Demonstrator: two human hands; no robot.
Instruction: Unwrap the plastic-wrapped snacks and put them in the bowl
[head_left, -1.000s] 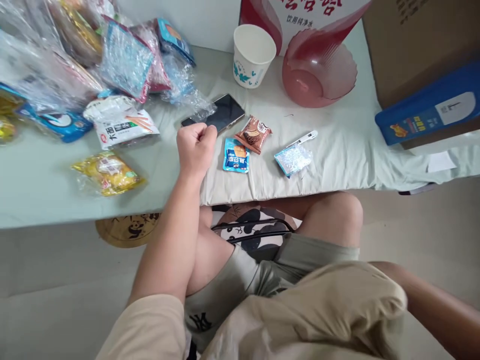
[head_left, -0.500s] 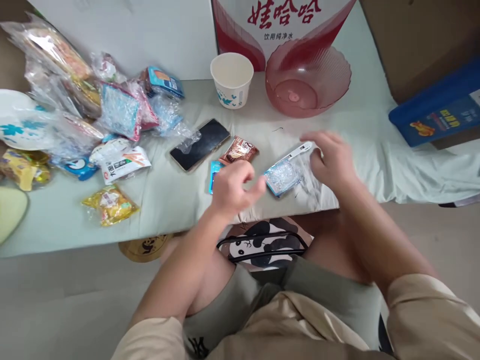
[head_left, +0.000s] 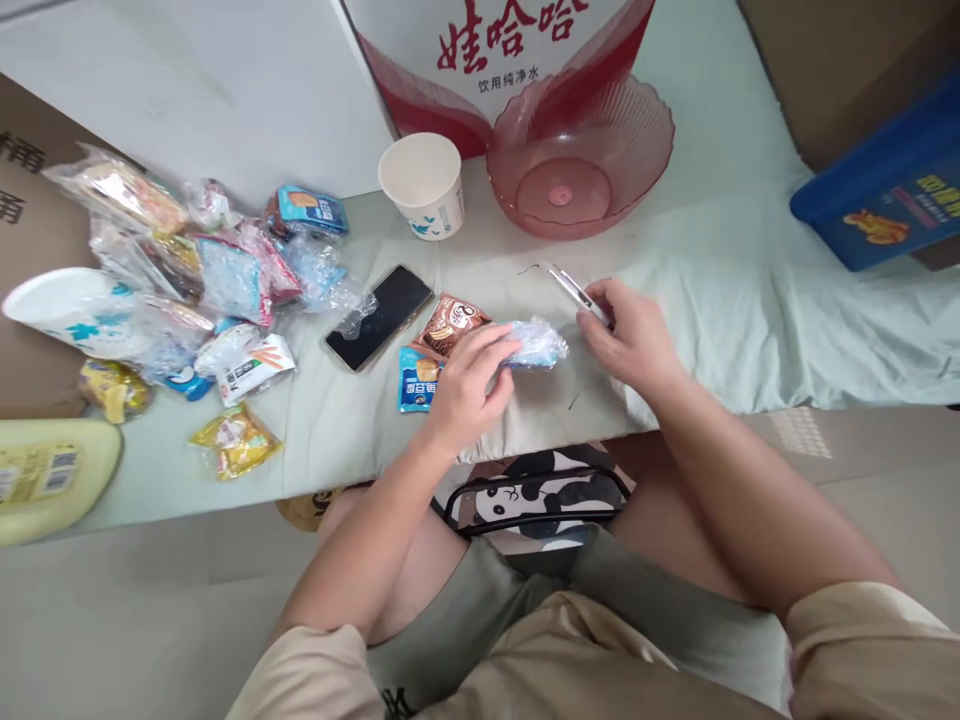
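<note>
So the hands are apart, each with something in it. Left hand point(head_left: 466, 392) has its fingers closed on a crinkly clear-and-blue packet point(head_left: 538, 346), right over the near part of the worktop point(head_left: 727, 320); can't tell if the packet is lifted or touching the cloth. Right hand point(head_left: 630, 335) is wrapped around a slim white cutter point(head_left: 571, 286), free end pointing forward and a bit left. Can't make out whether the blade's out.

Just left of the packet there's a brown snack point(head_left: 448, 322) with a blue snack point(head_left: 415, 382) by it, partly behind the left hand. The phone point(head_left: 388, 308) lies flat beside those, with some clear wrap over it. Further back, a paper cup point(head_left: 424, 190) stands upright near the pink bowl point(head_left: 495, 175). Over on the left is a messy snack pile point(head_left: 234, 272), with one yellow snack point(head_left: 238, 442) in front.
</note>
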